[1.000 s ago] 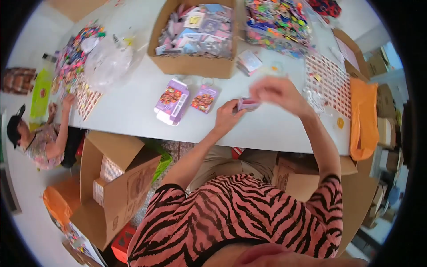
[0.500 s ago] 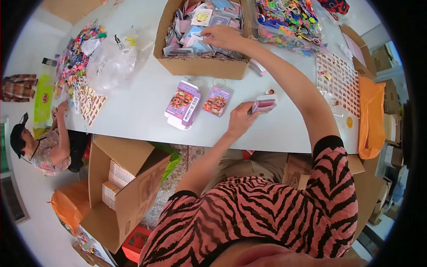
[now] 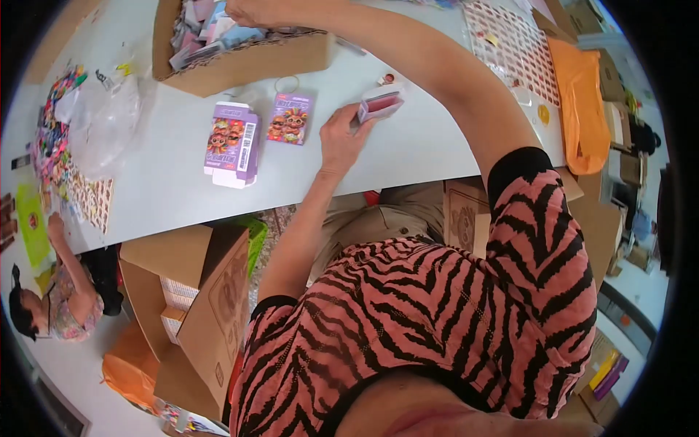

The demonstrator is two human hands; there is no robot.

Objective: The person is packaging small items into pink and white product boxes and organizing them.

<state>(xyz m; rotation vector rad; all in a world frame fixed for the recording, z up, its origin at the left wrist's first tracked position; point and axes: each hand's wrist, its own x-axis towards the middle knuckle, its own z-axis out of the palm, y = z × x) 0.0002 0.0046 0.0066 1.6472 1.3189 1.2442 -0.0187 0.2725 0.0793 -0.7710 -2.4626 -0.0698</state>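
Left hand (image 3: 344, 142) is pinching a small open-topped box (image 3: 382, 106), right of the purple pack (image 3: 290, 118). Right hand (image 3: 249, 12) is hanging over packets (image 3: 193, 52) in the cardboard box (image 3: 251, 64), but the top edge is cropping it, so can't tell if it's gripping anything. Purple carton (image 3: 229, 149) is showing a barcode and lettering too tiny to read.

The left hand (image 3: 344, 138) grips a small open box (image 3: 383, 105) at its nine o'clock side; a tiny figurine (image 3: 386, 79) sits at its twelve. From that hand, the right hand (image 3: 255, 12) is at eleven, over flat packets (image 3: 200, 49) in a cardboard carton (image 3: 251, 62); purple illustrated boxes (image 3: 231, 146) lie at nine and ten, a sticker sheet (image 3: 513, 44) at two.
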